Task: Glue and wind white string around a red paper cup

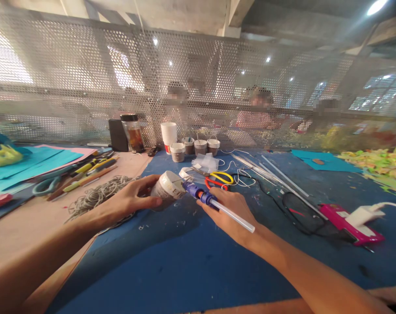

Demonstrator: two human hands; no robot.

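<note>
In the middle of the head view, my left hand (135, 196) is closed round a small paper cup (167, 185) with a white printed band, tilted toward the right. A thin wire or stick shows at the cup's mouth. My right hand (232, 209) grips a blue hot glue gun (198, 192), and a clear glue stick (232, 214) juts from its back end. The gun's nozzle points at the cup; whether it touches is not clear. Just behind them lie scissors (222, 178) with red and yellow handles and another small white cup (186, 172).
Several small cups (200, 146) and a paper cup stack (168, 133) stand at the back near a jar (132, 133). Twine (100, 194) and hand tools (87, 170) lie left. Right are thin rods (266, 170), a black cable (286, 205) and a pink power strip (351, 224).
</note>
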